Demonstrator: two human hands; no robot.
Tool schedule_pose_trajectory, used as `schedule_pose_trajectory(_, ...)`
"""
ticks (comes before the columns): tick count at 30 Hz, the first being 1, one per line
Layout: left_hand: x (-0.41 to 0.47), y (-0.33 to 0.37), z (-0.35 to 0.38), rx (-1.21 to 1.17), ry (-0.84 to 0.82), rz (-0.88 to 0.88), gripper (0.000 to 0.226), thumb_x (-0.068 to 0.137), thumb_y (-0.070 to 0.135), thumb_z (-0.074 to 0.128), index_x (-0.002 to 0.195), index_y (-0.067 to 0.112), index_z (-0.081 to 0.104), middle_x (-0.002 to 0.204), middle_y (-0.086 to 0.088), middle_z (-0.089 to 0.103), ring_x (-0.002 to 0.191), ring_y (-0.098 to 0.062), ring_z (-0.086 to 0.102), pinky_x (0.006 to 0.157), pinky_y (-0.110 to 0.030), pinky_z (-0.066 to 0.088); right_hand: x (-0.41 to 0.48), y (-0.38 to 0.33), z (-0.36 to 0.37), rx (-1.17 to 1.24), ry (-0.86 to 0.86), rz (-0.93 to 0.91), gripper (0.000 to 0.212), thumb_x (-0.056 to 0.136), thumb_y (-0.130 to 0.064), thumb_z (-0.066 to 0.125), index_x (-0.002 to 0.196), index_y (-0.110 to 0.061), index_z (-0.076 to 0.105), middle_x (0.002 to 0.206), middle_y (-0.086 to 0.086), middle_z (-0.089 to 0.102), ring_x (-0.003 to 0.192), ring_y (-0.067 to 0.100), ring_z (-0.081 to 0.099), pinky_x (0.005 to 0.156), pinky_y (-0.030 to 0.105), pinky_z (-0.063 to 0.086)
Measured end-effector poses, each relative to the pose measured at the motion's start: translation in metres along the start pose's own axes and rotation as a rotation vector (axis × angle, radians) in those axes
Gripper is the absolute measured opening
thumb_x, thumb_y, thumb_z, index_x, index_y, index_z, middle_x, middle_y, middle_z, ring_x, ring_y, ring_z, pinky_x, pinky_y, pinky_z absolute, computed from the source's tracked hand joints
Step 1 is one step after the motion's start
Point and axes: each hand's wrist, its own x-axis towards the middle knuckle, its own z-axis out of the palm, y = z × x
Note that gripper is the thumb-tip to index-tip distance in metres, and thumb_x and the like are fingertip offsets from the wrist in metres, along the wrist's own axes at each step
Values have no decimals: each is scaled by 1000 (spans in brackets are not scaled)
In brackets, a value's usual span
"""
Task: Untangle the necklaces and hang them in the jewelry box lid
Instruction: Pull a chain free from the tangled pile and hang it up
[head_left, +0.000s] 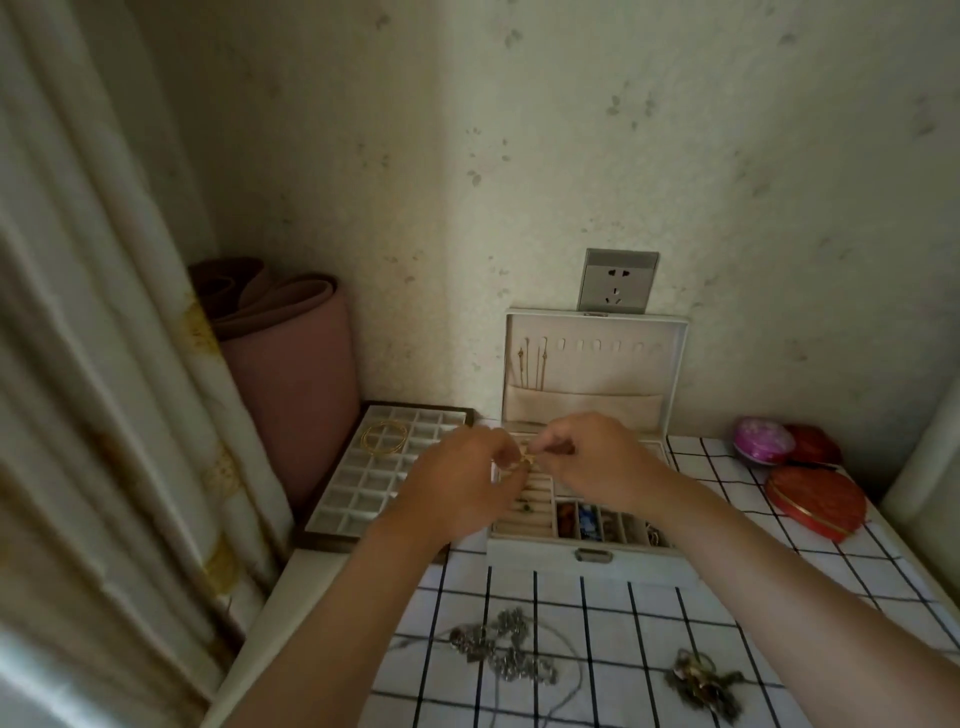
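Note:
A white jewelry box (592, 564) stands open against the wall, its lid (675, 364) upright with a row of hooks. Two or three thin gold necklaces (530, 366) hang from the leftmost hooks into the lid pocket. Above the box tray, my left hand (457, 488) and my right hand (597, 462) pinch a small gold necklace (525, 460) between their fingertips. On the checked cloth near me lie a tangled silver chain necklace (506, 647) and a dark gold tangle (701, 680).
A compartment tray (363, 499) holding gold bangles (384, 439) sits left of the box. A pink round case (763, 439) and a red heart-shaped box (815, 501) lie at the right. A rolled pink mat (291, 374) and a curtain (104, 364) stand at the left. A wall socket (617, 283) is behind the lid.

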Motion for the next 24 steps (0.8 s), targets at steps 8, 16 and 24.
schedule_pose_trajectory(8,-76,-6,21,-49,-147,-142,8,94,36,59,99,36,65,93,18,63,76,3,54,67,-18,46,-72,-13,51,-43,-203,-6,15,95,-24,65,105,-31,74,92,-23,63,87,-7,60,76,10,45)
schedule_pose_trajectory(16,-117,-24,33,36,-229,-200,10,87,33,71,97,33,72,92,16,63,77,1,53,61,-11,35,-106,-4,99,-95,-266,56,11,89,-32,72,100,-34,75,96,-19,69,88,-2,64,86,27,55)
schedule_pose_trajectory(24,-132,-30,37,71,-267,-202,15,84,32,73,97,36,68,95,14,60,81,-2,52,63,-15,36,-99,-3,87,-296,-456,100,23,85,-26,75,108,-28,72,99,-12,63,92,9,61,73,22,49)
